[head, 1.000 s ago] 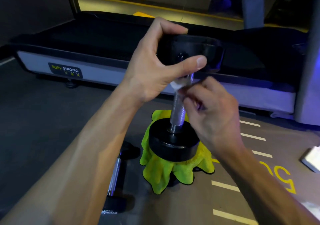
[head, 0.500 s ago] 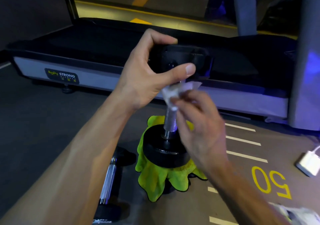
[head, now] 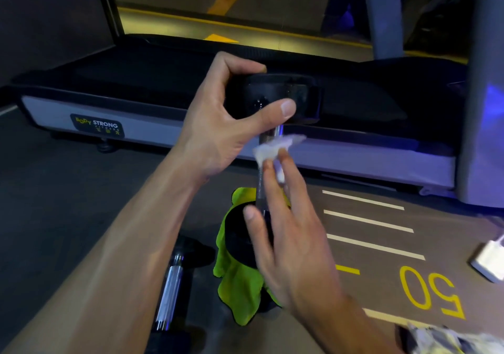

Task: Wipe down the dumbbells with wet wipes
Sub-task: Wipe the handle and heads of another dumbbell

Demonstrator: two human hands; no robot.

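A black dumbbell stands upright with its lower head (head: 236,240) on a crumpled yellow-green cloth (head: 237,285). My left hand (head: 218,124) grips the upper head (head: 296,92), thumb in front and fingers over the top. The knurled metal handle (head: 260,183) shows between the two heads. My right hand (head: 294,244) has its fingers stretched out straight, and the fingertips hold a white wet wipe (head: 272,147) against the top of the handle. Its thumb is spread away from the wipe. A second dumbbell (head: 171,291) lies on the floor to the left.
A treadmill deck (head: 136,124) runs across the floor just behind the dumbbell. On the right the floor bears white lines and a yellow "50" (head: 431,291). A white object (head: 491,261) lies at the right edge. Crinkled packaging (head: 450,337) sits at the bottom right.
My right hand has uncurled from the handle: its fingers are now straight and the wipe sits at the fingertips, higher on the handle. The left hand keeps its grip on the upper head.
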